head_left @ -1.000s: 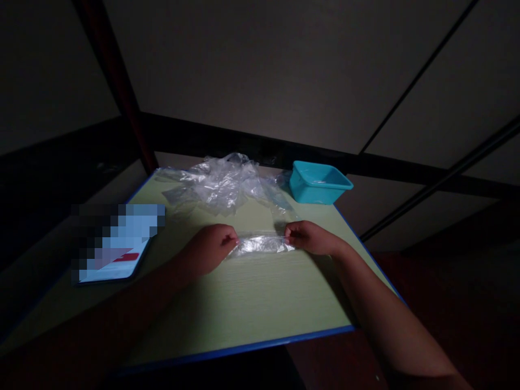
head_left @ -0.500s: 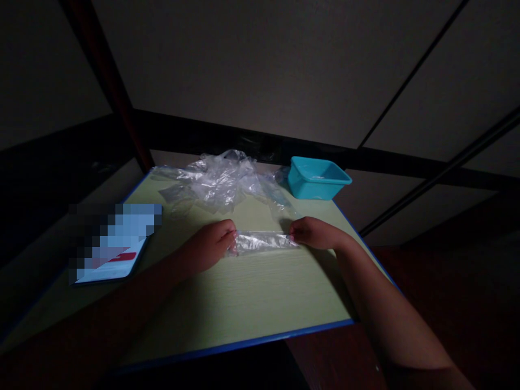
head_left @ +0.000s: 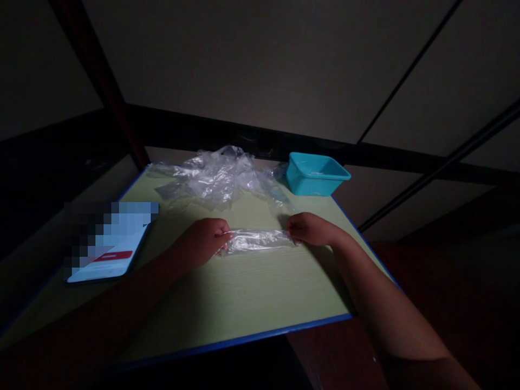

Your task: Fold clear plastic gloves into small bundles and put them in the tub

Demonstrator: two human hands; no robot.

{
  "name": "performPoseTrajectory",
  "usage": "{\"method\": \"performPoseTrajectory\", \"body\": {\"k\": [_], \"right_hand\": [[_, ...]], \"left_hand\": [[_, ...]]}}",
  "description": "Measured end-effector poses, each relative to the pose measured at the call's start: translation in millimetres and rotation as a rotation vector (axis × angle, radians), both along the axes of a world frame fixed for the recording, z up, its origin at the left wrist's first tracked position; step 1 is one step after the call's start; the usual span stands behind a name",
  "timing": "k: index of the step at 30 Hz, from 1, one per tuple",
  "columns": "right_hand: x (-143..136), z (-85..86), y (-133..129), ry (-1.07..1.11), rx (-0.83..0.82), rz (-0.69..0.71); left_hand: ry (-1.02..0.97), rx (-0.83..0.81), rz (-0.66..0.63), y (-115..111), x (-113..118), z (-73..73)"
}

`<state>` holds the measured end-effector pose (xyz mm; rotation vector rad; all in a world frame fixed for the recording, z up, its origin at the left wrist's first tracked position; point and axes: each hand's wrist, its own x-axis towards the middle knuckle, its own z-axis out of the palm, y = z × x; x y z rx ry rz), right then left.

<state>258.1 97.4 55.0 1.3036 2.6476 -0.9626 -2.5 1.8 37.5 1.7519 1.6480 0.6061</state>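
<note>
"What was being held?"

"A strip of clear plastic film (head_left: 258, 241): the left hand (head_left: 202, 242) pinched one end, the right hand (head_left: 312, 229) the other, both with fingers closed."

"Where was it?"

"Stretched between them over the table (head_left: 260, 292), nearer than the heap of crumpled clear plastic (head_left: 219, 177). A turquoise tub (head_left: 311, 187) stood just right of that heap; a lit touchscreen device (head_left: 117, 265) lay left of the left hand."

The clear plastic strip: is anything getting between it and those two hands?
Nothing visible does: the left hand and right hand each hold an end of the clear plastic strip. The heap of clear plastic and turquoise tub sit beyond it, toward the far side of the table.
</note>
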Motion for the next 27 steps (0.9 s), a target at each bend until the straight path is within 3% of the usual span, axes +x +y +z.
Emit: {"method": "performPoseTrajectory", "body": {"k": [6,13,27], "right_hand": [[5.2,0.3,5.3,0.005,0.105,0.042],[4.3,-1.2,6.9,-0.064,0.131,-0.083],[5.2,-7.2,11.9,-0.12,0.25,-0.111]], "left_hand": [[-0.032,-0.006,0.001,-0.5,0.4,-1.4],[-0.017,0.012,0.012,-0.1,-3.1,-7.8],[0.008,0.039,0.032,4.3,-4.5,-12.2]]}}
